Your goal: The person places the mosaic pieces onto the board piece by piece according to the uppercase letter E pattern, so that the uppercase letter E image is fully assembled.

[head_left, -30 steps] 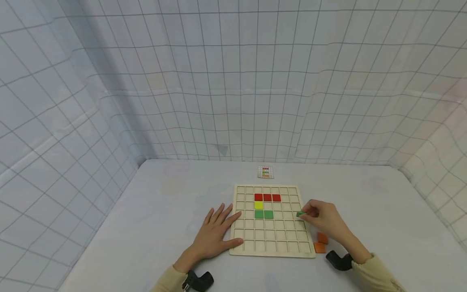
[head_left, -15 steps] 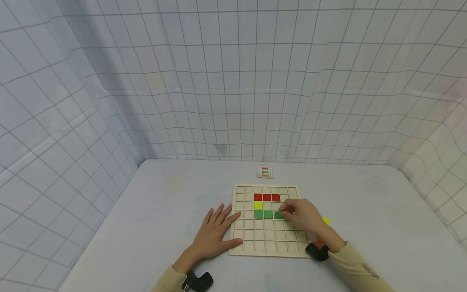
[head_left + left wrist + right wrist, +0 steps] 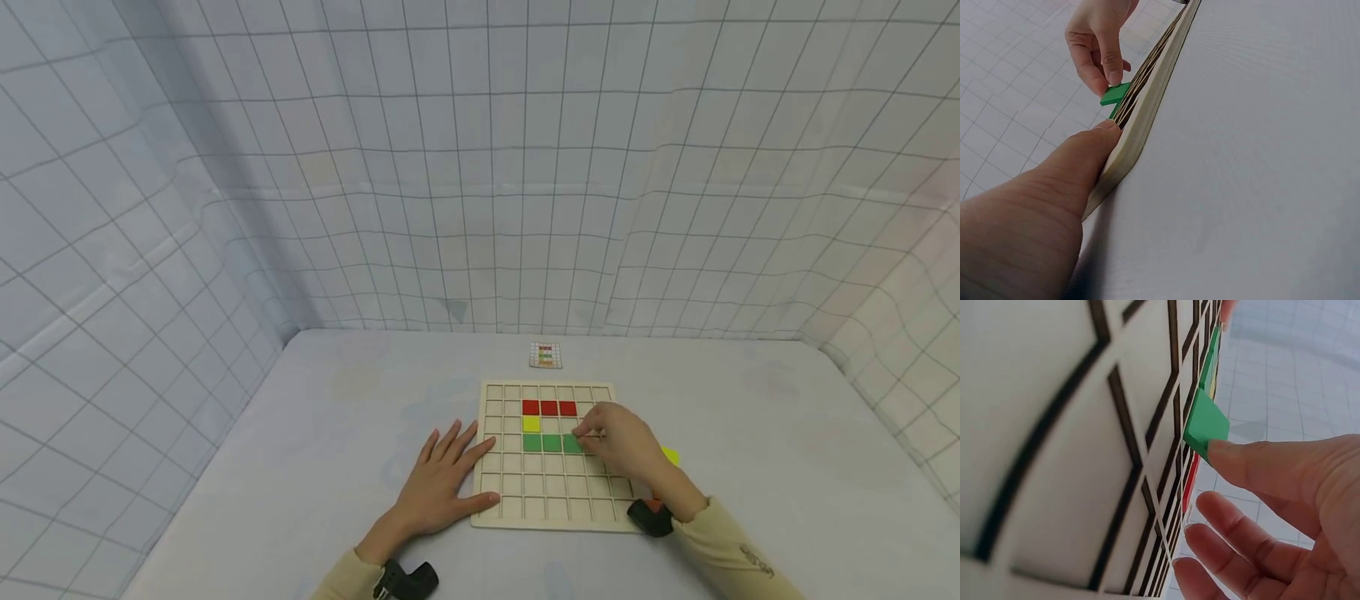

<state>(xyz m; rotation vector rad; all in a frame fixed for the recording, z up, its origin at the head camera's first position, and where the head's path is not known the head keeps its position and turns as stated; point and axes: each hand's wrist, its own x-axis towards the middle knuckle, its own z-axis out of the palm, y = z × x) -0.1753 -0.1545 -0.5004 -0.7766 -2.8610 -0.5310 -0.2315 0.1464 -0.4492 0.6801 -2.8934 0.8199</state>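
A pale wooden grid board (image 3: pixel 513 507) lies flat on the table. My right hand (image 3: pixel 621 443) is over its right half, thumb and fingertips pinching a square green tile (image 3: pixel 1205 425). That tile is tilted with its lower edge at a cell, beside two green tiles (image 3: pixel 542 442) lying in the same row. Above them sit a yellow tile (image 3: pixel 531 424) and a row of red tiles (image 3: pixel 549 408). My left hand (image 3: pixel 438 490) rests spread at the board's left side, index fingertip and thumb on the border. The pinching fingers partly cover the held tile.
Behind the board lies a small card (image 3: pixel 546 355) printed with a coloured grid pattern. Right of the board, a yellow tile (image 3: pixel 671 455) and an orange piece (image 3: pixel 655 505) show partly from behind my right forearm. Grid-patterned white curtains (image 3: pixel 480 208) enclose the table.
My right hand has carried the green tile leftward from the board's right edge to the cell beside the other green tiles, then lowered it slightly. The left hand stays put.
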